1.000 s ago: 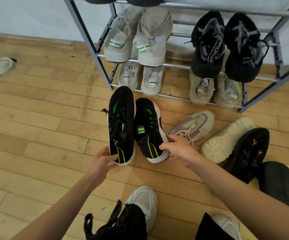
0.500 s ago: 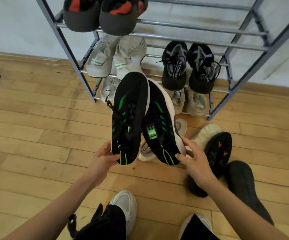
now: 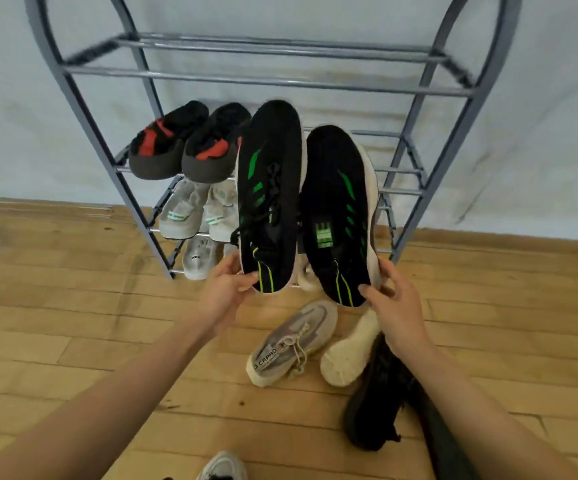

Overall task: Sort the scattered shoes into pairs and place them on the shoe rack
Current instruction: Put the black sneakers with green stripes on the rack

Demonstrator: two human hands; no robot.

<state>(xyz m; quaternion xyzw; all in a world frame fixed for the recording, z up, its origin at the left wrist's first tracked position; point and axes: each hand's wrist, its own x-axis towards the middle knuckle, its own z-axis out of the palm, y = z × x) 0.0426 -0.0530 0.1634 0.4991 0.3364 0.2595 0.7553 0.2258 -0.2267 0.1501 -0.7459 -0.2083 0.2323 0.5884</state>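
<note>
With each hand's grip closed on a heel, left hand (image 3: 227, 289) and right hand (image 3: 396, 306) hold the green-striped pair (image 3: 301, 199) before the rack (image 3: 266, 79); best set them toes-first, level, on a free shelf.

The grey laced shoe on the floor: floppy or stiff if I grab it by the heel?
The grey shoe looks knit-topped, so its upper probably flexes while the thick sole holds shape. It seems light. Its loose laces may dangle and snag the upturned shoe beside it.
</note>
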